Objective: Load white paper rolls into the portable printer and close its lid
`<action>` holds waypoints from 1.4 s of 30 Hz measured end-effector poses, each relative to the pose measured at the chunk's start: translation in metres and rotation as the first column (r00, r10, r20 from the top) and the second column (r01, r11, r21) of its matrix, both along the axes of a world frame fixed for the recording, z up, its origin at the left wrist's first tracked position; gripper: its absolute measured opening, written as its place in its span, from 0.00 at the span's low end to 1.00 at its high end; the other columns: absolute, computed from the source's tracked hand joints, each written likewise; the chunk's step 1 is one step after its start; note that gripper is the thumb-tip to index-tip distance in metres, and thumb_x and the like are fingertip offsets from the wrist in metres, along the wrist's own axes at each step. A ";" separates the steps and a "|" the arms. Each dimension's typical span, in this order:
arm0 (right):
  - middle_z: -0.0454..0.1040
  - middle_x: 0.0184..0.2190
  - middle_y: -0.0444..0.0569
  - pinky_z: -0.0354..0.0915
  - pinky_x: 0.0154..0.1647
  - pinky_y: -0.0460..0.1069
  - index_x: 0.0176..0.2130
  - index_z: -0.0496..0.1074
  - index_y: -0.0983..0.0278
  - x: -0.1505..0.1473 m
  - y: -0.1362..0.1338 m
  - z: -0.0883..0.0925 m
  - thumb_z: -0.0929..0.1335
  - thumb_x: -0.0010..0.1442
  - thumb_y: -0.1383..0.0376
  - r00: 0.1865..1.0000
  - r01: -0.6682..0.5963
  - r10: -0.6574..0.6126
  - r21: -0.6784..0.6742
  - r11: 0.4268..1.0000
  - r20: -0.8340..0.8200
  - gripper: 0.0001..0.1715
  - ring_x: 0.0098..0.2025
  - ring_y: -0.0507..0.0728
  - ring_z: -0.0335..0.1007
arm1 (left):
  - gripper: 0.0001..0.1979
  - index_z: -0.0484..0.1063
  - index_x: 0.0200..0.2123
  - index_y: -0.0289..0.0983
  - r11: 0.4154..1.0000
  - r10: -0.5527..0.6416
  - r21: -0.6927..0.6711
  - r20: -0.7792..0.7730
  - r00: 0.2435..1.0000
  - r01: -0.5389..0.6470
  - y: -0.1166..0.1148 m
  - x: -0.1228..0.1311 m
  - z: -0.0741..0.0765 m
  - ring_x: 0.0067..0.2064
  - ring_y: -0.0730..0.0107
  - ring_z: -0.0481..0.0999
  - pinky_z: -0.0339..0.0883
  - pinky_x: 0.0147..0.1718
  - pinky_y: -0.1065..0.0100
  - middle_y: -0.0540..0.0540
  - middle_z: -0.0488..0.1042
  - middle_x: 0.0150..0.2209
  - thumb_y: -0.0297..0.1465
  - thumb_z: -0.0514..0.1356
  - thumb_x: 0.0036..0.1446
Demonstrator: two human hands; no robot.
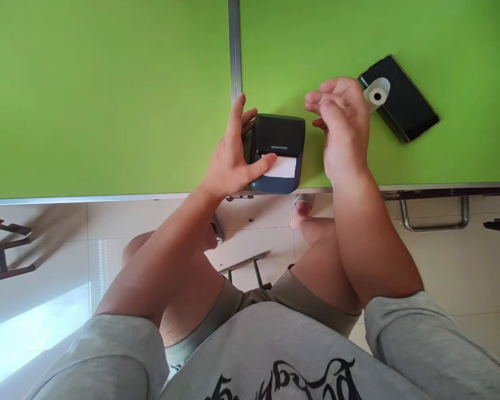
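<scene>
A small dark label printer [280, 132] stands at the table's front edge, with a torn-edged strip of white paper [284, 167] lying out of its slot. My left hand [235, 161] grips the printer's left side; its thumb presses on the paper while the index finger points up and away. To the right of the printer, my right hand [345, 125] hovers apart from it, fingers loosely bent and spread, with nothing visible in them. Behind that hand, a small white paper roll [377, 95] rests on a black smartphone [405, 99].
The green table [108, 100] has a metal seam [235, 50] running away from me and a metal front edge [87, 199]. Below it are my legs, a stool bar [245, 262] and a bent metal table leg [435, 226].
</scene>
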State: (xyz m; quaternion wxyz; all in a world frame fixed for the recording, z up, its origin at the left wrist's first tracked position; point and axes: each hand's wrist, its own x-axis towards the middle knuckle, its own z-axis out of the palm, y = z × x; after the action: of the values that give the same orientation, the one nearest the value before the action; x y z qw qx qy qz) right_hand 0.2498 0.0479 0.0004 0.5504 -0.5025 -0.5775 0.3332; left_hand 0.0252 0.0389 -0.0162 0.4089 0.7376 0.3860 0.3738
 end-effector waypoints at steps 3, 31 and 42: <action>0.77 0.49 0.46 0.66 0.62 0.56 0.47 0.67 0.53 0.000 -0.003 -0.003 0.68 0.61 0.45 0.988 -0.130 0.127 0.025 0.991 0.091 0.21 0.54 0.58 0.73 | 0.52 0.42 0.72 0.45 1.000 -0.014 -0.008 0.016 1.000 0.014 -0.001 0.000 0.004 0.68 0.53 0.65 0.59 0.68 0.51 0.34 0.60 0.69 0.60 0.61 0.54; 0.74 0.56 0.44 0.69 0.61 0.59 0.52 0.69 0.51 -0.005 -0.021 0.024 0.74 0.54 0.56 0.901 -0.253 0.318 -0.237 0.938 0.296 0.26 0.56 0.62 0.72 | 0.33 0.64 0.62 0.44 0.989 0.125 0.100 -0.131 0.983 -0.113 -0.006 0.006 0.014 0.54 0.51 0.76 0.68 0.56 0.52 0.42 0.75 0.55 0.56 0.55 0.61; 0.73 0.55 0.41 0.64 0.61 0.56 0.51 0.65 0.48 -0.018 -0.032 0.013 0.65 0.62 0.53 0.890 -0.118 0.159 -0.121 0.986 0.428 0.16 0.58 0.61 0.69 | 0.31 0.63 0.58 0.49 0.981 0.135 0.158 -0.164 0.977 -0.109 -0.005 0.006 0.012 0.48 0.52 0.75 0.69 0.49 0.49 0.45 0.74 0.50 0.61 0.52 0.61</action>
State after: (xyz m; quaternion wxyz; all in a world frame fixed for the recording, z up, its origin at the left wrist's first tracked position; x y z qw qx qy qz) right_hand 0.2320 0.0156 0.0138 0.3586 -0.5465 -0.7044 0.2767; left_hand 0.0314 0.0335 -0.0042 0.2939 0.7704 0.4362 0.3602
